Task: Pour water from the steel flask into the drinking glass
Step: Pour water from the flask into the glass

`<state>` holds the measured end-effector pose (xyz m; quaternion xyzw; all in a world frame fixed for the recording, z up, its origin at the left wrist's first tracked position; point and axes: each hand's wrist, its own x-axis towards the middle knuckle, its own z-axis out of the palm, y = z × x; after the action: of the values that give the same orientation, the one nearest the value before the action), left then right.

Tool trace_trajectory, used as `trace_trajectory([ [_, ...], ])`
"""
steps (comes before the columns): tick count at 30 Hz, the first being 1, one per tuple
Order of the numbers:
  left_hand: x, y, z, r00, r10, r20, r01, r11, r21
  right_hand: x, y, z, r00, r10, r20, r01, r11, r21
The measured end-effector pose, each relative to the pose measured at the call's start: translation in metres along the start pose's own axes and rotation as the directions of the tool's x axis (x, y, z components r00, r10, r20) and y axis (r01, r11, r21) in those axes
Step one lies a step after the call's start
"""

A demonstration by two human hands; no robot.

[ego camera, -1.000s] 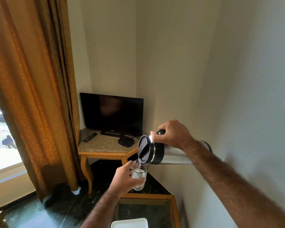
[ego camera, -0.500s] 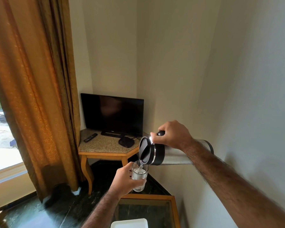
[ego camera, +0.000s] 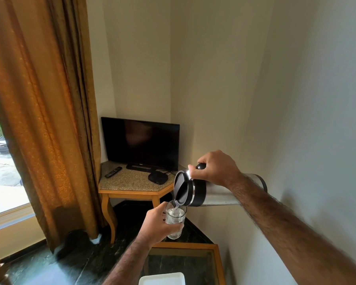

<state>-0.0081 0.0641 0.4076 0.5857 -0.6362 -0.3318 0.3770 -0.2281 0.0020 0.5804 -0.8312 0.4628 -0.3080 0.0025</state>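
My right hand grips the black handle of the steel flask, which lies tipped on its side with its black lid end pointing left and down. A thin stream of water runs from the spout into the clear drinking glass. My left hand holds the glass upright in the air just under the spout. The glass is roughly half full. My right forearm hides part of the flask's steel body.
A wooden-framed glass-top table lies below the glass, with a white tray at its near edge. Further back a corner table carries a television, a remote and a black box. An orange curtain hangs left; a wall stands close on the right.
Water keeps flowing and the level in the glass has risen a little. Both hands hold almost the same pose. The view has shifted slightly.
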Motion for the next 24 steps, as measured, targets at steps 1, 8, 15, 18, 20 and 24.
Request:
trace_trajectory([
  [1,-0.0006,0.0001,0.0,1.0,0.002,0.002,-0.002,1.0,-0.007,-0.0003,-0.0002,-0.0004,1.0,0.003,-0.001,-0.003,1.0,0.001],
  [8,-0.0034,-0.0021,0.0009,1.0,-0.002,0.005,0.002,1.0,-0.018,-0.0029,-0.0036,-0.0037,1.0,-0.015,-0.006,0.015,1.0,-0.006],
  [15,-0.0035,-0.0023,0.0014,1.0,-0.013,0.011,0.013,1.0,-0.009,-0.004,-0.0027,-0.0038,1.0,-0.009,0.0,0.009,1.0,0.007],
  [18,-0.0038,-0.0012,0.0014,1.0,-0.017,0.015,0.017,1.0,-0.002,-0.0034,-0.0013,-0.0033,1.0,-0.008,-0.002,0.008,1.0,0.018],
  [20,-0.0036,-0.0017,0.0015,1.0,-0.019,0.02,0.019,1.0,0.007,-0.003,0.0002,-0.003,1.0,-0.007,-0.009,0.007,1.0,0.016],
  [24,-0.0027,-0.0017,0.0016,0.999,-0.028,0.022,0.028,1.0,0.012,-0.0035,0.0033,-0.0023,1.0,-0.003,-0.019,0.003,1.0,0.011],
])
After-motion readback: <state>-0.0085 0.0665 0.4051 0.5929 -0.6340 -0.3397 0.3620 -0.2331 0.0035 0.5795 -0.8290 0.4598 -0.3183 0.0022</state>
